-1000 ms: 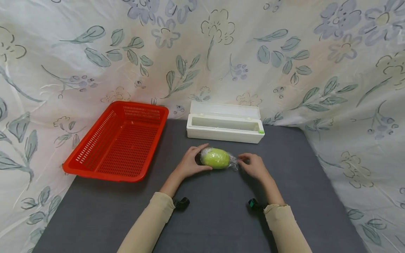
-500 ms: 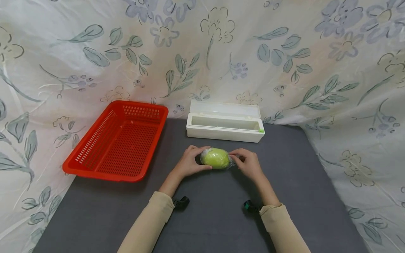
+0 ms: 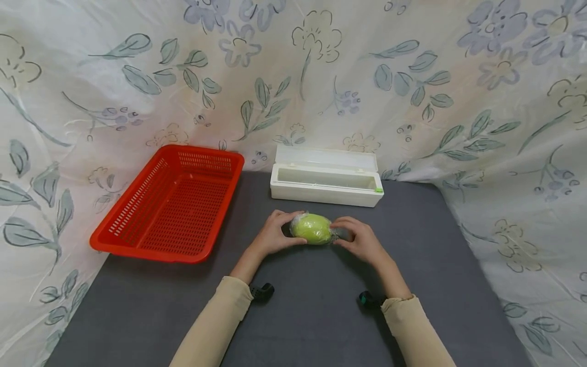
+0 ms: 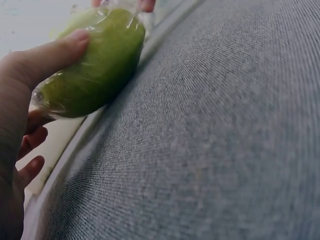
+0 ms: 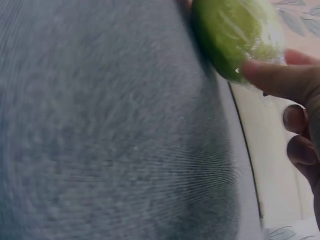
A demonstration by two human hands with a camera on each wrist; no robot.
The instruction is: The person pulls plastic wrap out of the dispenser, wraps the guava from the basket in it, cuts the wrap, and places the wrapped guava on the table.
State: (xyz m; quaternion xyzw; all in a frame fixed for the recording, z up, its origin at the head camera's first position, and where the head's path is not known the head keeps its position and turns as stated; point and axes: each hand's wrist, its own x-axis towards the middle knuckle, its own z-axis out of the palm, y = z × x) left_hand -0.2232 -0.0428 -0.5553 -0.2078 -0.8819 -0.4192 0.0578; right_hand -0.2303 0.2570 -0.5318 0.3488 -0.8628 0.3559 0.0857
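Observation:
A green mango wrapped in clear cling film lies on its side on the grey table. My left hand holds its left end, thumb on the near side and fingers on the far side. In the left wrist view the left thumb presses on the film over the mango. At the other end my right hand grips the gathered film, its thumb and forefinger at the tip of the fruit. The right thumb touches the wrapped end of the mango in the right wrist view.
Behind the mango stands a long white box, its lid tipped back against the floral curtain. To the left sits a red perforated basket with nothing in it. The grey table stretches toward the person.
My right hand has moved left, from the loose film tail up to the mango's right end. The film tail now lies folded close to the fruit. My left hand has barely moved.

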